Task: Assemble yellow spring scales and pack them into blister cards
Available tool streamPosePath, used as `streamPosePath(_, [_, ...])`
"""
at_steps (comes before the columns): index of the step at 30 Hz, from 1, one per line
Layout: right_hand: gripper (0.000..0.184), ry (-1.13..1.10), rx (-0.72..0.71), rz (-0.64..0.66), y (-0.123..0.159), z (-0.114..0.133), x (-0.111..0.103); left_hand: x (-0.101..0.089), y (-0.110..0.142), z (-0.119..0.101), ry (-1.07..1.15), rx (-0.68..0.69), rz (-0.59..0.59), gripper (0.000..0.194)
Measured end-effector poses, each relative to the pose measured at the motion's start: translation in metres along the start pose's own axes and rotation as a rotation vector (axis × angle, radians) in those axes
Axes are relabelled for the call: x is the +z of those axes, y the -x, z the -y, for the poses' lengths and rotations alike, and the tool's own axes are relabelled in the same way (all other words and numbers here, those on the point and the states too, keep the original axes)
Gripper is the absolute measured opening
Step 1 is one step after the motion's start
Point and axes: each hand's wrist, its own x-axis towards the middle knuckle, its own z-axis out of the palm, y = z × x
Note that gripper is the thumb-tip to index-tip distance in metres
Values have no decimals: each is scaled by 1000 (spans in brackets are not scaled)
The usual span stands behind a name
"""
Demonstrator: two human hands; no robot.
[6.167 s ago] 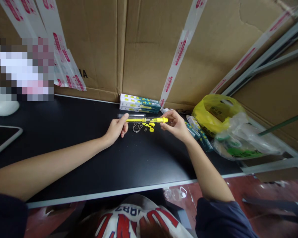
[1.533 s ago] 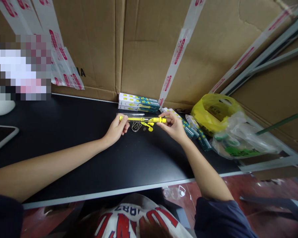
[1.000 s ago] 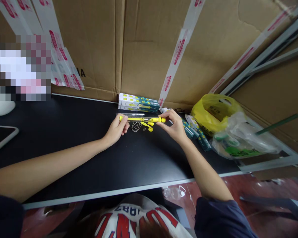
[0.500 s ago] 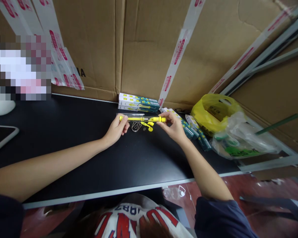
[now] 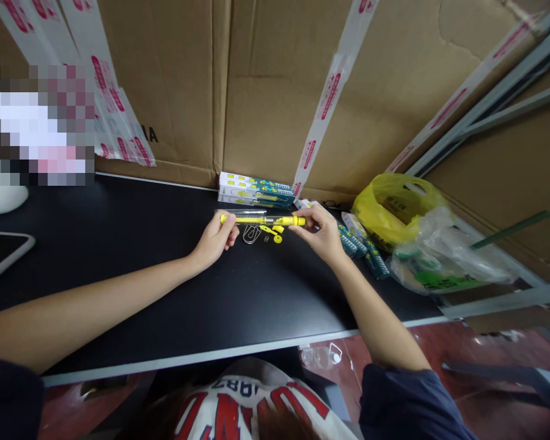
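While a slim yellow plastic device (image 5: 247, 220), with a short silvery section near its middle, is held crosswise above the flat black table (image 5: 238, 299), several loose parts are seen lying near it. By the left hand (image 5: 220, 234), its rod-like left end is clasped between the thumb and the bent fingers; by the right hand (image 5: 319, 231), its thicker yellow cylindrical end piece (image 5: 293, 220) is pinched between the thumb and the fingertips. Thus each grip is pressed on 1 end of the same device, and neither is spread.

As for the progress, the long body may be judged to be mostly put together, since its sections are seen in 1 line between the 2 hands. Whether they are firmly joined cannot be told, because the details are too small. Just behind, a clear plastic tube (image 5: 252, 212) is visible; whether it is held or laid down cannot be told.

Not yet fitted, as it seems, are a bent silver-coloured metal wire (image 5: 252, 234), a small cluster of yellow plastic pieces (image 5: 278, 230) and a tiny greyish piece (image 5: 266, 239). By these parts, the work is judged to be only partly done. Farther back, printed white-and-green cardboard boxes (image 5: 256, 190) are stacked, and their inside cannot be seen.
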Motion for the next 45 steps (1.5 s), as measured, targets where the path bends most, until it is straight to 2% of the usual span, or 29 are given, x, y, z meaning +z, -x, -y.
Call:
streamPosePath(13, [19,6,-83,37,-2,-2,0,-1,0,1,-27,5,8,28])
streamPosePath(24, [24,-46,36,72,5,-4,3,-1,0,0,-12,4,14,29])
streamPosePath(33, [29,-202,116,128,7,-6,4,-1,0,1,-8,20,22,28])
streamPosePath(40, [22,-26,-35,14,0,0,-1,-2,0,2,-11,19,26,29])
streamPosePath(45, [21,-34,-89,1,-2,1,-1,-1,-1,2,-11,8,20,28])
